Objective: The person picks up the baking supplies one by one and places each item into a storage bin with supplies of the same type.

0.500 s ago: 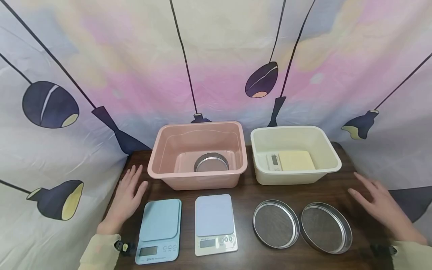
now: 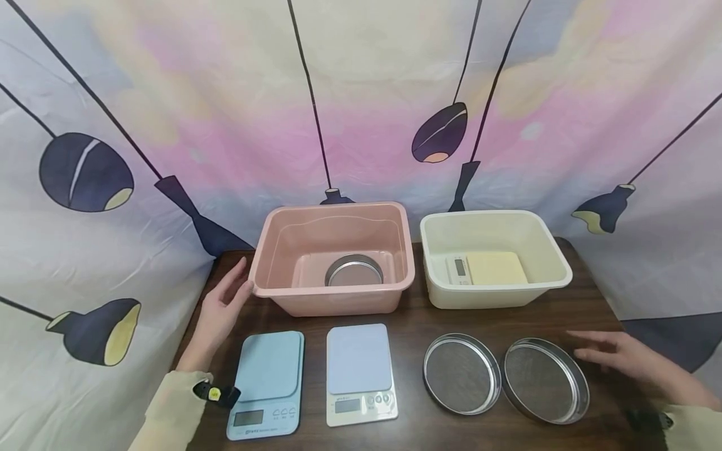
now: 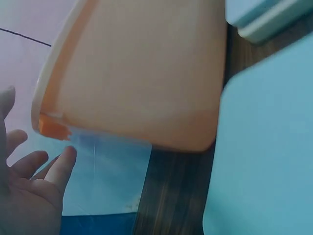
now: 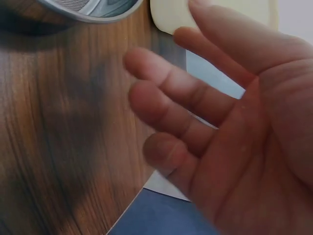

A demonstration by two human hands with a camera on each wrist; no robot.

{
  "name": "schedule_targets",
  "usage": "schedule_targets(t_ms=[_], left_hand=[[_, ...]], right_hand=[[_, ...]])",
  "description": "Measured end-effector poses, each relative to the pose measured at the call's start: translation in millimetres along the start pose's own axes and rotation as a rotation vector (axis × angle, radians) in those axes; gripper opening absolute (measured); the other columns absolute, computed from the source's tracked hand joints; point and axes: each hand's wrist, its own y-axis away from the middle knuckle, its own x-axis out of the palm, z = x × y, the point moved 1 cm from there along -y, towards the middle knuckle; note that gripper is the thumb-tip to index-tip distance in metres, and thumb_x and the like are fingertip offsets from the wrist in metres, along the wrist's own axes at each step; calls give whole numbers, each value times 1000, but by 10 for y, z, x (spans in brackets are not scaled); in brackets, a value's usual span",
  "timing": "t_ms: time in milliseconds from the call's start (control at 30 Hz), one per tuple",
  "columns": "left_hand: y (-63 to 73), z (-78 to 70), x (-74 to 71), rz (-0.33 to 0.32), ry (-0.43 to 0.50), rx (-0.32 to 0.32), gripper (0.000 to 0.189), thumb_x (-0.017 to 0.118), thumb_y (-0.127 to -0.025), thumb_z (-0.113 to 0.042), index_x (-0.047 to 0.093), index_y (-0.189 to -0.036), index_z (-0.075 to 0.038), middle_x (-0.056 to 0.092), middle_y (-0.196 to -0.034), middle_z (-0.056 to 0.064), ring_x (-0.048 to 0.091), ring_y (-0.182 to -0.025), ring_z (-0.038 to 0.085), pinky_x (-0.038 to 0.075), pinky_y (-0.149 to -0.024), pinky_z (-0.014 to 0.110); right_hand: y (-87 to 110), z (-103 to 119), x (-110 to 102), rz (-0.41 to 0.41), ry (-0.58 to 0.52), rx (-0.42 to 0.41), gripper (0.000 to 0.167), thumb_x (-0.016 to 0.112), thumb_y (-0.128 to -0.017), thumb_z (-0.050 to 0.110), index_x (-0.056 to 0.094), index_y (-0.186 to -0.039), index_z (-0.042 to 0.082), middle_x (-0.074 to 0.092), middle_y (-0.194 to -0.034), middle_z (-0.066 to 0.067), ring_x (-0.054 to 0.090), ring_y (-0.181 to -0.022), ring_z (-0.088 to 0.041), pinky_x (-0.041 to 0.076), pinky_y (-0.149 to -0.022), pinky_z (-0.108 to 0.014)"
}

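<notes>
My left hand point(image 2: 217, 313) is at the left end of the pink basin point(image 2: 333, 304), its thumb tip right at the rim and its fingers loosely bent. In the left wrist view the fingers point(image 3: 62, 169) appear below the basin's corner, with nothing in them. Inside that basin lies a round metal sieve point(image 2: 354, 258). Over the table's right side, my right hand point(image 2: 626, 356) is held with relaxed fingers, just right of a round mesh sieve point(image 2: 544, 382). The right wrist view shows its palm bare. A second mesh sieve point(image 2: 461, 376) lies close on the left.
A blue kitchen scale point(image 2: 267, 369) and a white kitchen scale point(image 2: 359, 360) lie along the front left. The cream basin point(image 2: 479, 297) at the back right holds a small scale with a yellow top point(image 2: 496, 268). A printed curtain point(image 2: 361, 125) hangs behind the dark wooden table point(image 2: 406, 332).
My left hand has moved right to the pink basin's rim, its fingers bending. My right hand has lowered, its fingertips shifting toward the right-hand sieve. Basins, scales and sieves stay put.
</notes>
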Motion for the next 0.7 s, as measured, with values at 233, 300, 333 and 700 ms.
schedule_targets(t_ms=[233, 300, 333, 700], left_hand=[[-84, -33, 48, 37, 69, 4, 57, 57, -109, -25, 38, -163, -18, 40, -164, 13, 52, -129, 1, 49, -93, 8], [-97, -23, 53, 33, 60, -4, 56, 57, -109, -26, 39, -162, -17, 42, -163, 14, 54, -125, -3, 50, -92, 8], [-101, -15, 54, 32, 57, -12, 56, 57, -109, -28, 40, -161, -16, 43, -162, 15, 54, -121, -6, 51, -90, 8], [-104, 34, 59, 30, 34, -46, 57, 58, -109, -31, 43, -159, -11, 44, -160, 19, 55, -107, -17, 53, -85, 8]], right_hand=[[-10, -113, 51, 136, -131, -135, 38, 64, -104, 15, 64, -142, 12, 63, -78, 10, 54, -65, -5, 43, -52, -26], [-15, -127, 61, 158, -151, -133, 38, 63, -104, 14, 65, -142, 15, 63, -79, 10, 55, -65, -6, 44, -54, -25], [-19, -126, 68, 168, -166, -127, 39, 63, -104, 14, 64, -142, 12, 63, -79, 9, 56, -66, -7, 45, -54, -26], [-72, -151, 204, 178, -278, -141, 36, 64, -101, 4, 69, -136, 11, 63, -73, 4, 59, -62, -10, 46, -53, -27]])
